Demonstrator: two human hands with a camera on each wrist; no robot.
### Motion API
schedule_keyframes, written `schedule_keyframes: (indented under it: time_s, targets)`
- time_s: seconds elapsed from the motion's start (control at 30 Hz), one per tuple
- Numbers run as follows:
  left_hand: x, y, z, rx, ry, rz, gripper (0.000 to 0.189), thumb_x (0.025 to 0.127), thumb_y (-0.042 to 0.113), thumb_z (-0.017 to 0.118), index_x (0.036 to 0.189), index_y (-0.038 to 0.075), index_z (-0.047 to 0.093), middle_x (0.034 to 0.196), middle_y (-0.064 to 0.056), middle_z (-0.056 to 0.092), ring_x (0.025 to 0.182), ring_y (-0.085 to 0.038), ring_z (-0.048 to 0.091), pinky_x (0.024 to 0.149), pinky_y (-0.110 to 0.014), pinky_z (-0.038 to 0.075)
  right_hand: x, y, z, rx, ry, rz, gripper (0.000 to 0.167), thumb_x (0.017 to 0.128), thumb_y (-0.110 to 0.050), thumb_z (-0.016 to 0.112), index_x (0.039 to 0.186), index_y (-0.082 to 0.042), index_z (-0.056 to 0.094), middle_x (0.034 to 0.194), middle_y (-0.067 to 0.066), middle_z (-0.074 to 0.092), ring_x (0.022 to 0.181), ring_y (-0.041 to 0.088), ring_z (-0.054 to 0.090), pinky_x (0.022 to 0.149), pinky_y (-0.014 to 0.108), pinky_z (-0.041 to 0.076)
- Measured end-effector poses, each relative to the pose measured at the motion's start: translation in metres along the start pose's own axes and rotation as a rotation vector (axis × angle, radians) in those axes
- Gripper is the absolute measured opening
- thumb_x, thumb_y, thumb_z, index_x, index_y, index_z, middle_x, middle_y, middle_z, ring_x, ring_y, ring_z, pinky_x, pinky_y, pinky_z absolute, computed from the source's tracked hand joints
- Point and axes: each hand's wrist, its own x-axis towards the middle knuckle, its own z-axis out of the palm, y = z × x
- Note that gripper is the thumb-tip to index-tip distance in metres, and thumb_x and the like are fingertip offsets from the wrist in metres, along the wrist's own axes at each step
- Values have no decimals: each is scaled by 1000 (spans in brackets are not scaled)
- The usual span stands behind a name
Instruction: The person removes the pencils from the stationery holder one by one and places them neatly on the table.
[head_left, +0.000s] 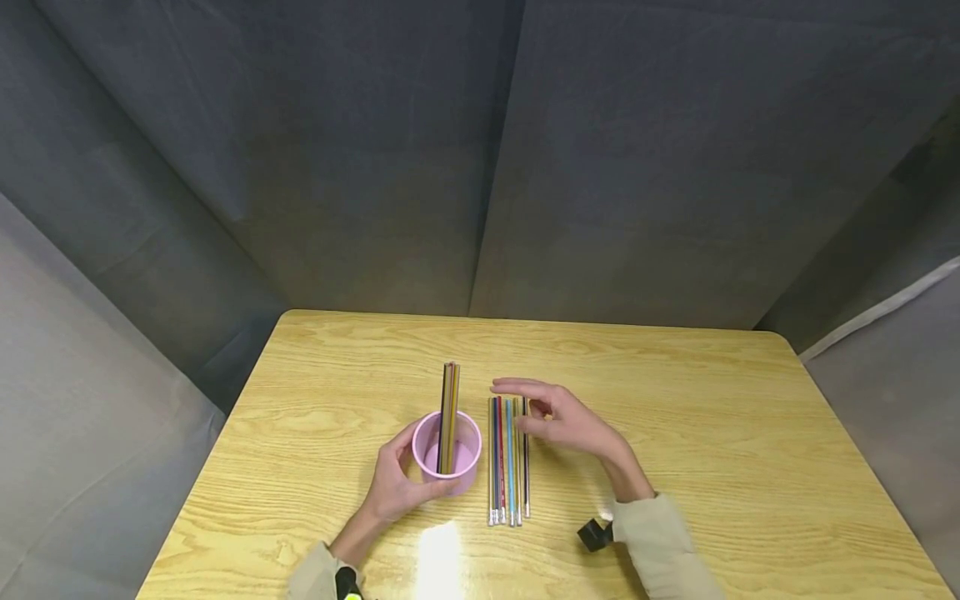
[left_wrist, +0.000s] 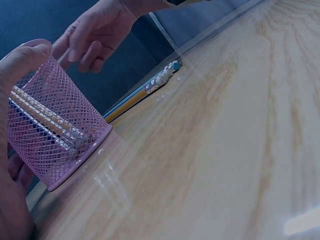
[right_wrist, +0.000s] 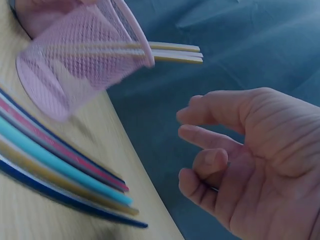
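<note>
A pink mesh pencil cup (head_left: 467,482) stands upright on the table, with several pencils (head_left: 450,408) leaning inside it against the far rim. My left hand (head_left: 393,487) grips the cup from the left; in the left wrist view its thumb lies at the rim of the mesh cup (left_wrist: 75,120). To the cup's right, several loose pencils (head_left: 502,467) lie side by side, eraser ends toward me. My right hand (head_left: 566,421) hovers over their far ends, holding nothing. The right wrist view shows its fingers (right_wrist: 215,107) loosely bent, apart from the cup (right_wrist: 100,65).
The wooden table (head_left: 712,417) has grey curtains (head_left: 375,167) behind it and at both sides. A small black device (head_left: 595,535) sits at my right wrist. Bright glare (head_left: 438,558) shows on the tabletop near the front.
</note>
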Motion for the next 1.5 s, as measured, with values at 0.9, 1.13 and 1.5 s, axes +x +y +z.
schedule_keyframes:
  time_s: [0.9,1.13,1.5]
  targets:
    - [-1,0,-2,41,-6,-8,88,68,0,93,147,3,55,140,-19,64,129,-39,60,116,-37,47,12,-21,50,200,-112,51,45,110,-27,52,155,-30,51,160,-3,48,119,19,56,96,35,53]
    - [-1,1,-1,47,0,-16,88,67,1,93,147,4,55,140,-17,65,129,-32,61,115,-37,48,11,-18,53,194,-103,55,45,110,-25,52,155,-30,51,158,-4,51,110,19,56,90,33,53]
    - [-1,0,-1,48,-3,-19,87,69,2,93,148,4,55,140,-18,65,130,-34,61,116,-37,47,13,-20,52,190,-84,34,44,111,-16,49,154,-23,53,157,-1,52,118,19,56,96,34,52]
